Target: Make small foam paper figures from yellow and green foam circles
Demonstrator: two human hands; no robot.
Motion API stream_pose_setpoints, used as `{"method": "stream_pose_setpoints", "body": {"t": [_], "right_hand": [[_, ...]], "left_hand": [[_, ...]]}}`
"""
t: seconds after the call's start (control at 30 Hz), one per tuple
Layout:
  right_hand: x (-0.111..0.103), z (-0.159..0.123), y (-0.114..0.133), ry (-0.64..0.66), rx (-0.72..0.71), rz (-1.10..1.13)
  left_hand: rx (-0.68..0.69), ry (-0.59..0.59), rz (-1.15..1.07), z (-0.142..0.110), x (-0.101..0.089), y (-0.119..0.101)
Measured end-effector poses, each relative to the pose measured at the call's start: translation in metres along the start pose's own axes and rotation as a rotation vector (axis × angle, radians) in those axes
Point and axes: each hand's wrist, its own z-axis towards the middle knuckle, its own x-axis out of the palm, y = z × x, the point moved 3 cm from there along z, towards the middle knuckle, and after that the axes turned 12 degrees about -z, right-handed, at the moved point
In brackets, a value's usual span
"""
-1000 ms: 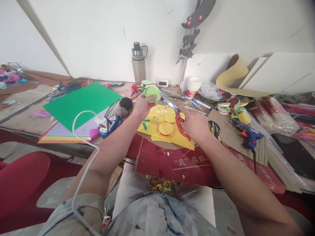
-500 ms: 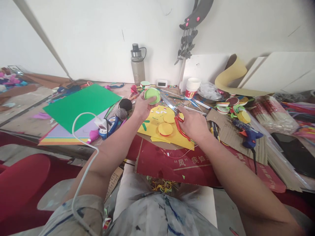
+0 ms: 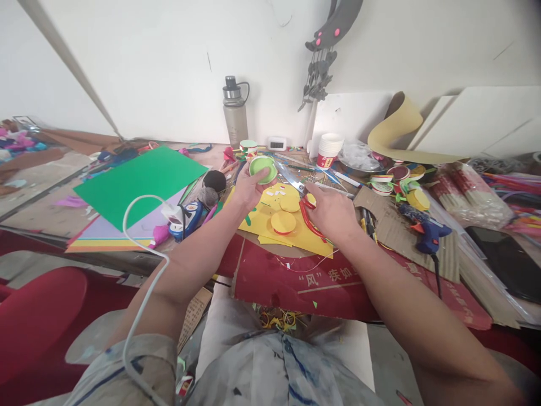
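Note:
My left hand (image 3: 250, 187) grips a round, shallow green disc (image 3: 261, 169) with a raised rim, thumb lying across its face. In my right hand (image 3: 332, 210) is a pair of scissors (image 3: 291, 179) with red handles, its blades pointing up and left beside the disc's right edge. Whether the blades touch the disc I cannot tell. Below both hands lies yellow paper (image 3: 315, 239) carrying small white and green scraps. Two yellow discs rest on it, the nearer yellow disc (image 3: 283, 222) showing a red edge.
A grey bottle (image 3: 235, 118) stands by the wall, with stacked paper cups (image 3: 329, 149) farther right. Green paper (image 3: 141, 183) lies at left near a white cable (image 3: 146, 293). On cardboard at right sit a blue glue gun (image 3: 429, 234) and a phone (image 3: 505, 262).
The green disc has tilted slightly and dropped a little in my left hand, whose thumb now lies more across it. My right hand and the scissors stay nearly in place.

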Motion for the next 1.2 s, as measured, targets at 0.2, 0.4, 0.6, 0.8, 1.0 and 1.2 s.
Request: {"method": "stream_pose_setpoints", "body": {"t": [0.2,0.4,0.6,0.8,1.0,1.2], "right_hand": [[-0.0043,-0.0006,-0.0001,0.005,-0.012,-0.015],[-0.005,-0.0012,0.0001,-0.028,-0.008,-0.037],[-0.0027,-0.0004,-0.0006,-0.049,-0.005,-0.079],[-0.0021,0.0006,-0.0012,-0.045,-0.013,-0.092],[-0.0011,0.001,-0.0016,-0.035,-0.015,-0.086],[0.0016,0.0011,-0.0014,-0.051,-0.035,-0.093]], "left_hand": [[0.006,0.002,0.028,-0.0004,-0.0005,0.0012],[-0.019,0.051,-0.009,0.0006,-0.0032,0.0039],[-0.035,0.07,-0.047,0.0021,-0.0056,0.0061],[-0.043,0.074,-0.043,0.002,-0.0035,0.0048],[-0.038,0.054,-0.025,0.0036,-0.006,0.0035],[-0.034,0.068,-0.01,0.0075,-0.009,0.0039]]}}
